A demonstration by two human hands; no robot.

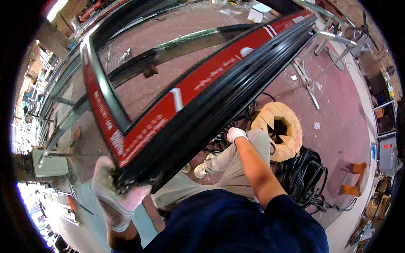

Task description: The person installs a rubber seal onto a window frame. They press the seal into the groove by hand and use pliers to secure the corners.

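Note:
A black window frame (228, 90) with red printed film along its sides slants across the view in front of me. My left hand (116, 192), in a white and pink knit glove, is closed around its near left corner. Beneath the frame's lower edge, close to my right knee, my right hand (236, 134) wears a white glove and is closed. What its fingers hold, if anything, is hidden. Thin black strips lie just past that hand, and a heap of black rubber strip (301, 177) lies on the floor to the right.
A paper-wrapped ring-shaped roll (291, 114) sits right of my knee. Metal stand legs (308, 86) rise beyond it. Grey metal rails (63, 122) stand at left. An orange-brown bracket (356, 179) lies on the reddish floor (337, 126), and boxes line the right wall.

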